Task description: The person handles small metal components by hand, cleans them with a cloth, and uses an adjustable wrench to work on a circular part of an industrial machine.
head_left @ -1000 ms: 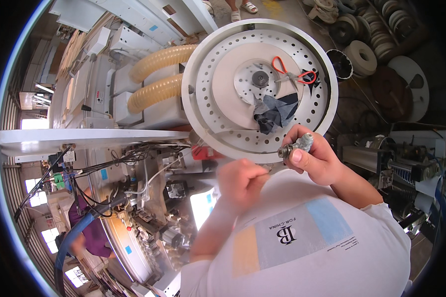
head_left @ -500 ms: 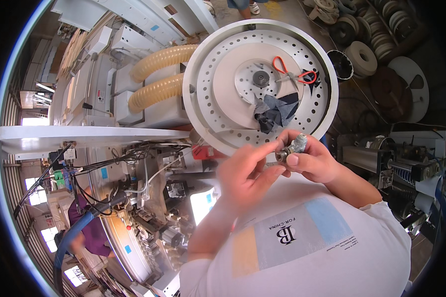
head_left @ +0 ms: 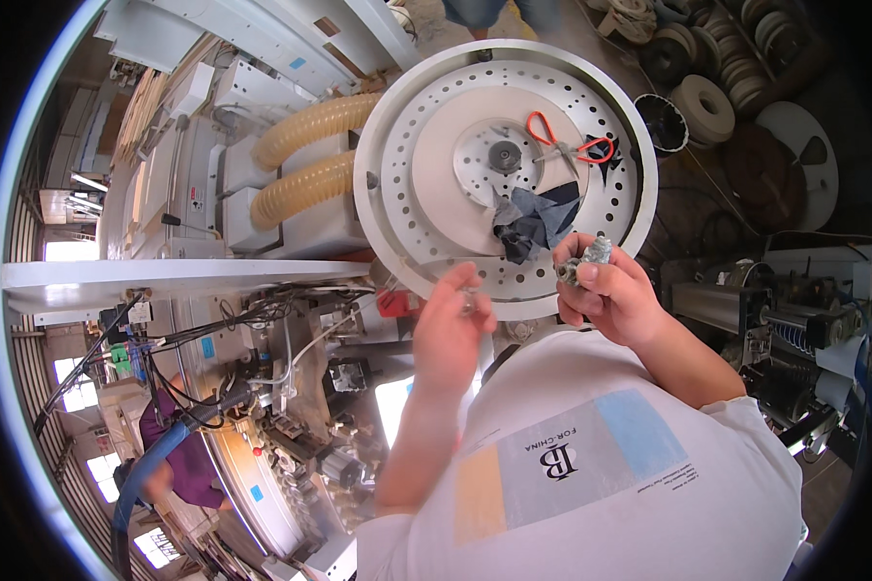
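Observation:
My right hand (head_left: 615,295) grips a small metal fitting (head_left: 581,266) between thumb and fingers. One end is a brassy, nut-like piece; the other is a greyish, rough-looking stub pointing up. Apart from it, my left hand (head_left: 451,324) is raised with curled fingers. A small shiny bit seems pinched at its fingertips, too blurred to name. Beyond both hands lies a round white metal drum (head_left: 389,194) with a perforated plate. On it rest a roll of beige edging tape (head_left: 436,179), orange-handled scissors (head_left: 564,150) and crumpled dark cloth scraps (head_left: 538,221).
Two ribbed yellowish hoses (head_left: 305,184) run into a machine at the left. A white beam (head_left: 184,274) crosses below them, with black cables (head_left: 233,315) under it. A person in purple (head_left: 189,450) is at lower left. Tape rolls (head_left: 702,108) and a black bin (head_left: 661,126) stand at right.
My left hand has drawn away from the fitting to the left. My right hand has moved slightly up and right, still holding the fitting.

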`<state>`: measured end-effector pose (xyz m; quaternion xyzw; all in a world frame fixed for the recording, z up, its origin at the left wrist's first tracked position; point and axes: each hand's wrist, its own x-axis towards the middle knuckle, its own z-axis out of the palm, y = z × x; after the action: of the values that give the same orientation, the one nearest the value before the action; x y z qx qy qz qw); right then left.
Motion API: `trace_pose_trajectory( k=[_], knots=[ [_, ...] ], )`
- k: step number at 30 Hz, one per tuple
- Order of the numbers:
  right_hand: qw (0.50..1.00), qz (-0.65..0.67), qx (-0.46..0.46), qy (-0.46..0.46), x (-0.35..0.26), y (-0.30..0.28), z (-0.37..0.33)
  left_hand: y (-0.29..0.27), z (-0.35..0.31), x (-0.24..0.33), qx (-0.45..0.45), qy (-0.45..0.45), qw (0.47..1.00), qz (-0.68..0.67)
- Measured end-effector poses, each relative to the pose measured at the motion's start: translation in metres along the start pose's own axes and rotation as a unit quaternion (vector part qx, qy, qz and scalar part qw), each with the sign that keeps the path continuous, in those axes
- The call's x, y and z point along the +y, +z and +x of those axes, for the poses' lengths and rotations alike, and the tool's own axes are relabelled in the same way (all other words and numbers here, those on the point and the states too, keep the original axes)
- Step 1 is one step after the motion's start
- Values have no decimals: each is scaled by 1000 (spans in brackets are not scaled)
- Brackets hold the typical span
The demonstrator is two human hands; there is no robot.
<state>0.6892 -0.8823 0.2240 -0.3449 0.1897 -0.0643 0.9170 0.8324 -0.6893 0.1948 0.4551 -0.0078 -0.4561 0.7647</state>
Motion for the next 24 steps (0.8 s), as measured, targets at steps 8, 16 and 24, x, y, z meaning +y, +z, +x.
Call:
trace_pose_trajectory(
  k=[8, 16, 24],
  knots=[
    [999, -12, 12, 38, 6, -3, 4, 16, -16, 14, -92, -24, 995, -33],
    [993, 49, -41, 100, 5, -12, 4, 27, -33, 18, -77, -3, 987, 140],
    [992, 42, -60, 105, 3, -11, 2, 12, -33, 17, -122, 146, 895, 403]
  ],
)
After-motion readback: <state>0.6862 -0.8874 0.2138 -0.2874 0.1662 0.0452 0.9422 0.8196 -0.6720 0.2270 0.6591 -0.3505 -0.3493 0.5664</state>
